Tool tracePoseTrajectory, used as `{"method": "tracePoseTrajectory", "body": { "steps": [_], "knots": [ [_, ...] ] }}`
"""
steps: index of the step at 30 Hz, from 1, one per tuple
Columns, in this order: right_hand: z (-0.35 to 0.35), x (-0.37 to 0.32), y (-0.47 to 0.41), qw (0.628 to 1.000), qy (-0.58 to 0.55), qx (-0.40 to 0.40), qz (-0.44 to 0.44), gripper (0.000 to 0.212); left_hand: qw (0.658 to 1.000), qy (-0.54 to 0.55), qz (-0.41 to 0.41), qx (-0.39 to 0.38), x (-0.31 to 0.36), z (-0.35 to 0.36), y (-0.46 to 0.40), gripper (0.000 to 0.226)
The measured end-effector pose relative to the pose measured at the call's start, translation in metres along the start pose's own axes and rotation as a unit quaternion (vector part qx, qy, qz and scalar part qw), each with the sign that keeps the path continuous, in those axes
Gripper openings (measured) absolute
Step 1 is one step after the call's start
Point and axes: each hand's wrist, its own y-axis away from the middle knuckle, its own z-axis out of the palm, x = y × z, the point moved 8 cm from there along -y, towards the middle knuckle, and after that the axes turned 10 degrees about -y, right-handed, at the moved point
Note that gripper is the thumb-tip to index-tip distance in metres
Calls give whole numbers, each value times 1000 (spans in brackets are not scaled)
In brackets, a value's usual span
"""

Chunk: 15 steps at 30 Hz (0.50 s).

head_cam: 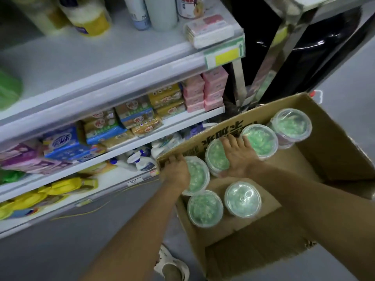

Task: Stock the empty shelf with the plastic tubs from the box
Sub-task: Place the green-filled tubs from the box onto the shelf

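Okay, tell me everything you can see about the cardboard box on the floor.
The cardboard box is plain brown corrugated card, open at the top with its flaps folded out, and dark printed characters run along the inside of its far wall. It sits on the grey floor beside the shelves. Six clear-lidded plastic tubs of green contents stand upright inside, with bare card showing in the near part. The left hand rests at the far-left corner over one tub; the right hand lies between two others.

6 clear plastic tubs (pixel 205 208) w/ green contents, lids on, upright in open cardboard box (pixel 334 151) on floor; 4 along far wall, 2 nearer. Shelf (pixel 85 57) top-left mostly bare.
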Motion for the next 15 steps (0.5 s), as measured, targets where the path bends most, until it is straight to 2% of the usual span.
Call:
{"method": "tracePoseTrajectory", "body": {
  "steps": [5, 9, 15],
  "knots": [
    [-5, -3, 1, 1000, 11, 28, -2, 121, 999, 33, -2, 0, -2, -5, 3, 47],
    [-25, -1, 16, 998, -36, 52, 18, 116, 989, 146, -1, 18, -12, -17, 22, 34],
    [-84, 6, 63, 967, -250, 43, 29, 102, 940, 328, -57, 68, -47, -49, 75, 27]
  ]
}}
